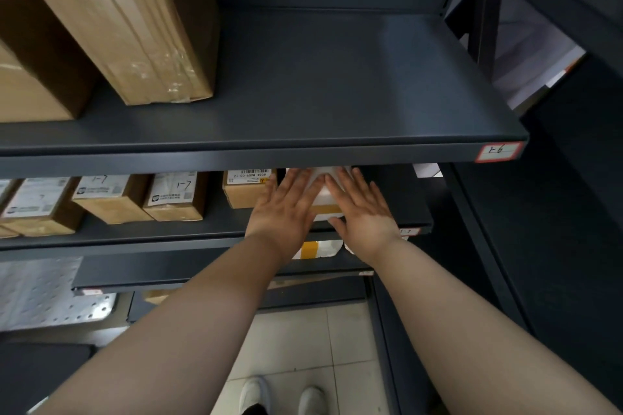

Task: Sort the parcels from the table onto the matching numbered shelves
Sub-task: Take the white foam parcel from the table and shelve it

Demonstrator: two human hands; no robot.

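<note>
Two bare forearms are reaching in nearest the camera. The left hand and right hand are lying flat with straight fingers, pressing the white parcel and gripping nothing. It is sitting on the middle shelf, just right of a brown box.

Risk: a skewed push may be knocking that box, or leaving the parcel overhanging the near edge.

The left boxes are showing handwritten "1-7". The lower shelf tag is reading "1-7", the upper shelf tag "1-6". The parcel's own number is hidden.
</note>
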